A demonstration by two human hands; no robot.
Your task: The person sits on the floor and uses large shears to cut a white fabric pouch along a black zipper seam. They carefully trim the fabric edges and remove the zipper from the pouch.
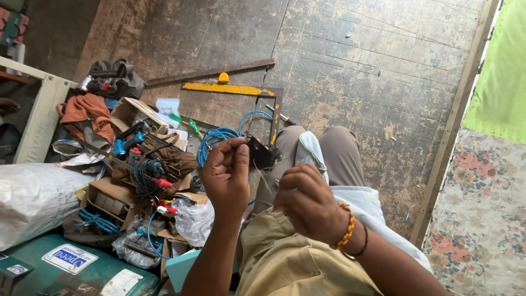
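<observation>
Wire (262, 176), thin, pinched in left grip (227, 172) beside black part (260, 153); right grip (307, 200) curled shut, contents hidden.

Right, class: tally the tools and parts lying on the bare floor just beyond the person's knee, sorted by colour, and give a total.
Yellow: 2, the long painted metal strip and the small round cap
Blue: 1, the coil of cable
Green: 1, the screwdriver handle
Brown: 1, the long wooden batten
Total: 5

white-blue label (69, 258), green case (33, 257), cardboard boxes (109, 200)
</observation>
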